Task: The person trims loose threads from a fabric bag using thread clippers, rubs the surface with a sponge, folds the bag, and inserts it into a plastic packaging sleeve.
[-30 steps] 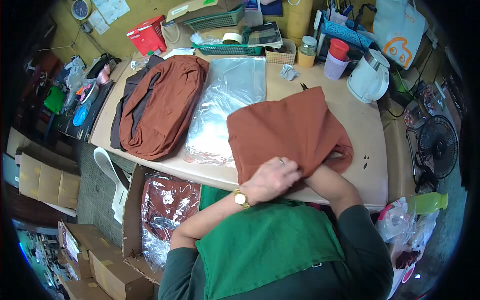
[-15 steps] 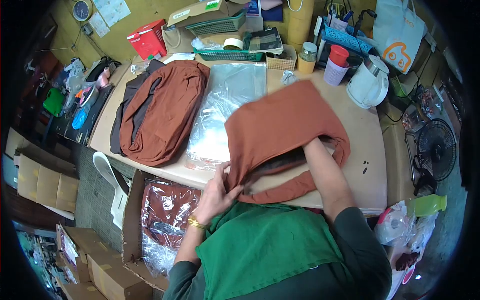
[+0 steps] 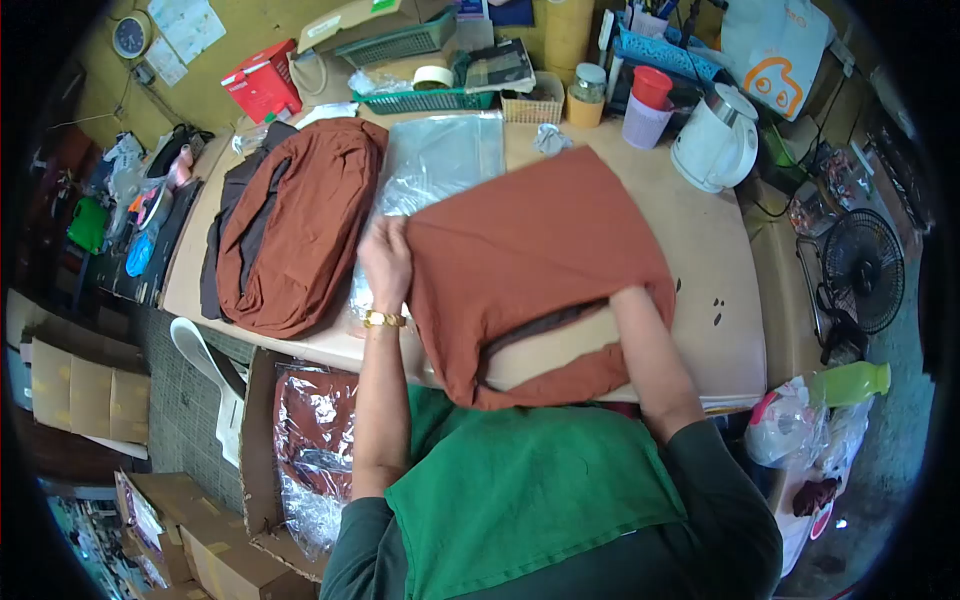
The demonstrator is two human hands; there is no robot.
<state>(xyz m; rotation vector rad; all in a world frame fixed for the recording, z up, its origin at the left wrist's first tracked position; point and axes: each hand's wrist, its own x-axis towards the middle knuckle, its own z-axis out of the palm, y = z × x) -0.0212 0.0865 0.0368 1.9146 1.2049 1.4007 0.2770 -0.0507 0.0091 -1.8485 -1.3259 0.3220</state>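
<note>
A rust-brown cloth bag (image 3: 550, 235) with a looped strap lies on the table in front of me, its dark-lined opening facing me. My left hand (image 3: 386, 262), a gold watch on the wrist, pinches the bag's far left corner. Into the opening at the right goes my right hand (image 3: 630, 302); the cloth hides its fingers. Clear plastic sleeves (image 3: 445, 150) lie partly under the bag and my left hand. To their left is a pile of rust-brown and dark bags (image 3: 305, 225).
A cardboard box (image 3: 262, 450) with plastic-wrapped rust-brown goods stands below the table's front edge. Along the back are a green basket (image 3: 425, 101), a jar (image 3: 586, 95), a purple cup (image 3: 648, 124) and a white kettle (image 3: 716, 140). A black fan (image 3: 862, 270) stands at right.
My left hand has moved from the bag's near left edge up to its far left corner. The cloth is spread flatter. My right hand stays inside the opening. The view has shifted slightly.
</note>
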